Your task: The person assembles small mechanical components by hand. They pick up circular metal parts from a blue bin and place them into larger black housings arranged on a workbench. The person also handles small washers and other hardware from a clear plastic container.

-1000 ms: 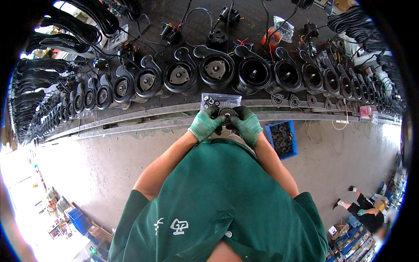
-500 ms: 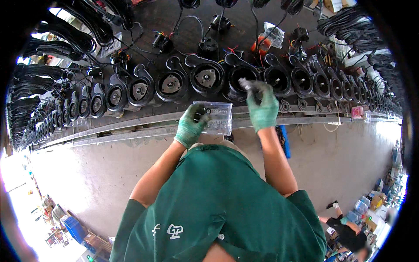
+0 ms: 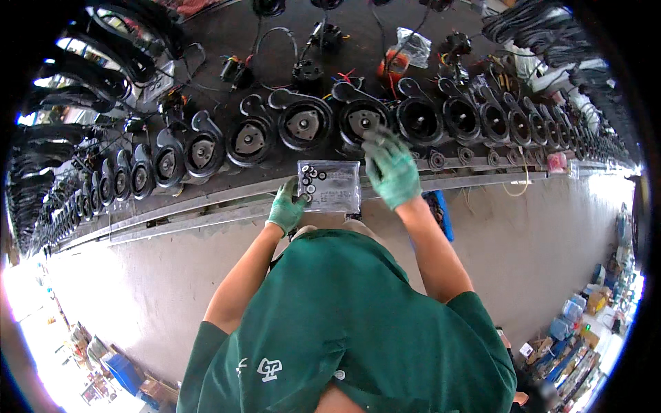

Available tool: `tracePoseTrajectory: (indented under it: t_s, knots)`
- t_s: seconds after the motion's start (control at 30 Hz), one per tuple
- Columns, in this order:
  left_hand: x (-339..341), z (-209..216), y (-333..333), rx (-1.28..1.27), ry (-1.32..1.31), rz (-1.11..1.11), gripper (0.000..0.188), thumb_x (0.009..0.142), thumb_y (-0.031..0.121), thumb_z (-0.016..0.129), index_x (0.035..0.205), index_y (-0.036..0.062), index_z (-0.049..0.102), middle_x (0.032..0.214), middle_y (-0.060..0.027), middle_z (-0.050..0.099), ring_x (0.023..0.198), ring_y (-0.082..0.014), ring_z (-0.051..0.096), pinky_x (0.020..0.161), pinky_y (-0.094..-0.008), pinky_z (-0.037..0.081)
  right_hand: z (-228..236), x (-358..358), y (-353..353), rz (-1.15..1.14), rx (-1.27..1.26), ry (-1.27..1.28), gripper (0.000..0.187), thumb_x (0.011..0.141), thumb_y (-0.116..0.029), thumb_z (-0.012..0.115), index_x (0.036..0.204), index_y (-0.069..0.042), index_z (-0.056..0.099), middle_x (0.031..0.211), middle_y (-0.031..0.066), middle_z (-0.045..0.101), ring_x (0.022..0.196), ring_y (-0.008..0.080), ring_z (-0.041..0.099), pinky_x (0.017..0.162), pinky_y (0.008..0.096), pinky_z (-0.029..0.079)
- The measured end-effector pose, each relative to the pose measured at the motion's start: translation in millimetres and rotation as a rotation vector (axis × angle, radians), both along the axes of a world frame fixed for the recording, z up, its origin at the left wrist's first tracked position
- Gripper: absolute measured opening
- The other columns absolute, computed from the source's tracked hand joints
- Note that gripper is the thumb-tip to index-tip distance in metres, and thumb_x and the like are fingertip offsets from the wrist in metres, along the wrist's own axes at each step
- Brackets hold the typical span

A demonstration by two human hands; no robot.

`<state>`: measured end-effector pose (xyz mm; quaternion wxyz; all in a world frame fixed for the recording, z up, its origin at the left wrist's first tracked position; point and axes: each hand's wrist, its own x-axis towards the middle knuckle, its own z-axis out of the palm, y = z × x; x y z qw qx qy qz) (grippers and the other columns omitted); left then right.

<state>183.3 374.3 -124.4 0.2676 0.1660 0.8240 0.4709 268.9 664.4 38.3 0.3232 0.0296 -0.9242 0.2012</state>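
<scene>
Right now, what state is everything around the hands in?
Clear tray, holding small rings toward its left side.
Left hand, at the tray's left edge; grip unclear.
Right hand, fingertip area blurred; grip unclear.
Housing nearest the right hand, metal plate inside.
Next housing rightward, no such plate, shaft showing.
Blue bin, partly hidden.
Clear plastic bag, crumpled.

Left glove (image 3: 284, 209) and right glove (image 3: 392, 171) are green; shirt (image 3: 375, 292) is dark green, white print (image 3: 269, 369); tray (image 3: 339, 187) is clear, rings (image 3: 321, 176) black and white; housing (image 3: 347, 128) black, its plate (image 3: 361, 121) grey; crate (image 3: 444, 217) blue; floor (image 3: 186, 268) grey.
</scene>
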Motion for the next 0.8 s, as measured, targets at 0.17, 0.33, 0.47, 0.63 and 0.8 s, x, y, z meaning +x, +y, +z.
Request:
tracePoseTrajectory:
  t_s: [0.17, 0.33, 0.47, 0.63, 0.8]
  knots:
    - [12.7, 34.3, 33.9, -0.029, -0.067, -0.076, 0.063, 0.087, 0.007, 0.07, 0.145, 0.0008, 0.044, 0.125, -0.0193, 0.06, 0.1, -0.0252, 0.066, 0.09, -0.0357, 0.054, -67.6, 82.4, 22.4, -0.276, -0.193, -0.229, 0.03, 0.078, -0.011, 0.072, 0.108, -0.006, 0.067, 0.117, 0.0187, 0.066, 0.114, 0.0382, 0.062, 0.094, 0.0471, 0.052]
    - [22.9, 25.8, 50.8, 0.081, -0.171, -0.046, 0.064, 0.088, 0.004, 0.068, 0.147, 0.0018, 0.042, 0.131, -0.0198, 0.06, 0.108, -0.0249, 0.065, 0.092, -0.0356, 0.053, -99.7, 84.0, 81.5, -0.681, -0.449, -0.769, 0.036, 0.084, -0.021, 0.069, 0.116, -0.005, 0.064, 0.117, 0.0227, 0.066, 0.11, 0.0406, 0.062, 0.092, 0.0485, 0.051]
    - [27.4, 23.9, 61.1, -0.052, 0.183, -0.046, 0.056, 0.084, 0.003, 0.067, 0.138, 0.0056, 0.052, 0.12, -0.0189, 0.062, 0.103, -0.0319, 0.063, 0.09, -0.0418, 0.053, -128.7, 68.1, 97.2, -0.817, -0.398, -0.885, 0.062, 0.085, -0.035, 0.072, 0.136, -0.004, 0.054, 0.135, 0.0274, 0.058, 0.124, 0.0437, 0.056, 0.102, 0.0476, 0.048]
    - [21.9, 79.6, 81.6, -0.415, 0.584, -0.377, 0.032, 0.077, 0.015, 0.074, 0.108, 0.0084, 0.071, 0.116, -0.0191, 0.062, 0.108, -0.039, 0.058, 0.093, -0.0475, 0.049, -130.1, 56.4, 93.9, -0.841, -0.473, -0.841, 0.077, 0.081, -0.05, 0.075, 0.139, -0.005, 0.052, 0.137, 0.0272, 0.055, 0.124, 0.0453, 0.055, 0.102, 0.0488, 0.049]
    - [21.0, 96.6, 108.4, -0.721, 0.728, -0.597, 0.031, 0.077, 0.033, 0.077, 0.1, 0.0124, 0.073, 0.111, -0.0142, 0.062, 0.109, -0.0338, 0.058, 0.09, -0.051, 0.048, -149.4, 56.7, 96.9, -0.765, -0.437, -0.793, 0.084, 0.077, -0.047, 0.08, 0.141, -0.003, 0.047, 0.141, 0.0268, 0.052, 0.127, 0.0434, 0.053, 0.107, 0.0469, 0.045]
